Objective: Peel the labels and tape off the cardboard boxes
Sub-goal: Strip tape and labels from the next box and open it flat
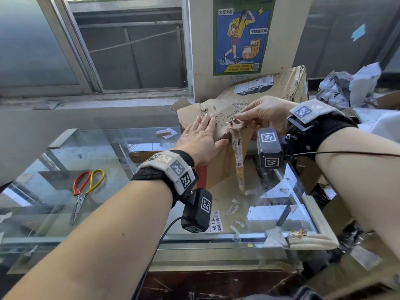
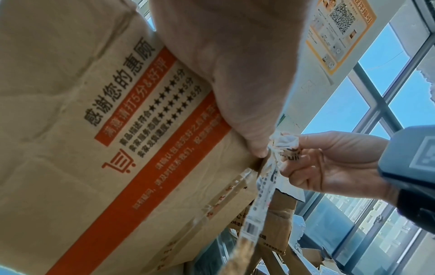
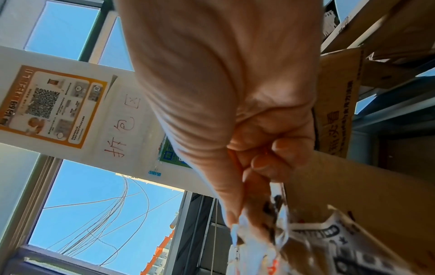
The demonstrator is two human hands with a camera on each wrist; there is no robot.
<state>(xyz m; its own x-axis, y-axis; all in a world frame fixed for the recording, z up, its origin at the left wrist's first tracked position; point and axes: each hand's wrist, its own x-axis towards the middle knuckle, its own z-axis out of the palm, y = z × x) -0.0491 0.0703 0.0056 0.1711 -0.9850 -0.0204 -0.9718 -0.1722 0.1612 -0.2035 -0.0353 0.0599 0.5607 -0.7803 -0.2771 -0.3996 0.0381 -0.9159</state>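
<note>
A brown cardboard box (image 1: 218, 167) with an orange printed band (image 2: 150, 167) stands on a glass counter (image 1: 86, 224). My left hand (image 1: 201, 139) lies flat on the box top, fingers straight, its thumb over the near edge. My right hand (image 1: 259, 114) pinches the crumpled top of a torn label strip (image 1: 239, 152) at the box's top edge. The strip hangs down the box's right side, part still stuck near the top. In the left wrist view the strip (image 2: 266, 188) runs down from the right hand (image 2: 329, 163). The right wrist view shows fingers (image 3: 266, 163) curled on the paper (image 3: 259, 247).
Red-and-yellow scissors (image 1: 86, 191) lie on the glass at left. Torn label scraps (image 1: 215, 220) litter the counter in front of the box. A second labelled box (image 1: 270, 87) sits behind, with crumpled plastic bags (image 1: 350, 85) at far right. A poster (image 1: 240, 33) hangs on the pillar.
</note>
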